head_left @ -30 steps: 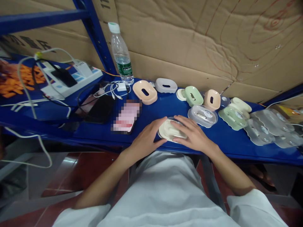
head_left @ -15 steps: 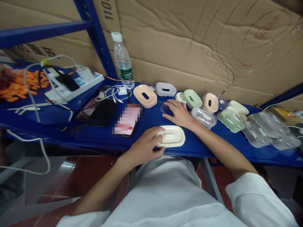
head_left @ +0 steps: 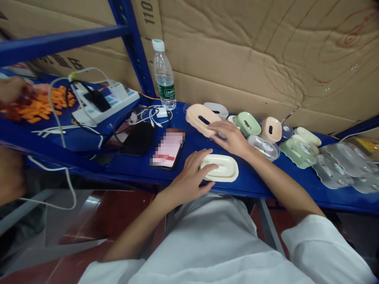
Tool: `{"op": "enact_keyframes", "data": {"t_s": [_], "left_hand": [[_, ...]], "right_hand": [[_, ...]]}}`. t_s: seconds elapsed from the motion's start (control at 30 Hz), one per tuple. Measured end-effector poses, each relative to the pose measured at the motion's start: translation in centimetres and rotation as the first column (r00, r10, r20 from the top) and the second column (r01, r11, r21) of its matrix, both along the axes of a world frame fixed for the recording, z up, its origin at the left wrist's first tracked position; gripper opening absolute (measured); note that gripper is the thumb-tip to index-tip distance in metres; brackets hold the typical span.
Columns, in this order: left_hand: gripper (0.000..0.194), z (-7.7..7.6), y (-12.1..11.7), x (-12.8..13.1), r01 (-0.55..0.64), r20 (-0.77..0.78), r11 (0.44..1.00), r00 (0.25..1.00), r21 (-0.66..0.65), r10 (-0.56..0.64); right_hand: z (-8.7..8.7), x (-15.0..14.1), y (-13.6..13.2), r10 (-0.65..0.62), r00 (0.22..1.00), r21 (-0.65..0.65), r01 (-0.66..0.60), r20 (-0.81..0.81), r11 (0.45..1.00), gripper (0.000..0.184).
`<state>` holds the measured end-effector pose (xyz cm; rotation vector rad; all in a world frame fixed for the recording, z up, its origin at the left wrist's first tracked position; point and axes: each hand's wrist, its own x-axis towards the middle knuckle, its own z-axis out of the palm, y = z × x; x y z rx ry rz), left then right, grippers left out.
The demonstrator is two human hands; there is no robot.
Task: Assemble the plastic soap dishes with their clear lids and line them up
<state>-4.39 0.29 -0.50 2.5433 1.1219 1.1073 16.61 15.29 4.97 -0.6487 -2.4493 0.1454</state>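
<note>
Blue table (head_left: 192,142), fingers (head_left: 220,126) on peach dish (head_left: 197,123)

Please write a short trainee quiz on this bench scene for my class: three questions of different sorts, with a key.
1. True or false: the right hand is holding a green dish.

2. Multiple choice: which thing is nearest the left hand?
A) power strip
B) cream dish
C) white cable

3. Fill in the missing word: the label on the bottle is mostly ____.

Key:
1. False; it holds a peach dish, tilted.
2. B; the fingers are spread at its left end.
3. green
</note>
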Motion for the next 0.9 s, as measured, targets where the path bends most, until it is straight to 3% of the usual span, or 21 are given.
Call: {"op": "enact_keyframes", "data": {"t_s": [0.13,0.2,0.3,0.53,0.77,0.9], "left_hand": [[0.066,-0.2,0.1,0.2,-0.069,0.013,0.997,0.998,0.017,0.069],[0.064,-0.3,0.3,0.3,-0.074,-0.028,0.997,0.997,0.024,0.075],[0.048,-0.4,0.7,0.4,-0.015,-0.081,1.0,0.997,0.022,0.017],[0.044,-0.8,0.7,0.4,0.021,-0.081,0.997,0.997,0.072,-0.015],[0.019,-0.8,0.6,0.4,0.045,-0.071,0.998,0.997,0.045,-0.042],[0.016,-0.4,0.5,0.6,0.039,-0.021,0.999,0.999,0.006,-0.039]], "right_hand": [[-0.4,6.5,-6.9,0.077,0.997,-0.17,-0.075,0.007,0.983,0.035],[-1.1,8.1,-9.5,0.104,0.994,-0.218,-0.098,0.017,0.971,0.036],[-2.0,8.6,-11.1,0.131,0.991,-0.233,-0.124,0.013,0.965,0.038],[-2.9,8.4,-10.3,0.1,0.992,-0.126,-0.089,0.081,0.988,0.049],[-2.3,9.0,-10.4,0.07,0.976,-0.148,-0.04,0.205,0.988,0.049],[-1.8,8.0,-7.1,-0.105,0.979,-0.183,0.137,0.175,0.974,0.054]]}}
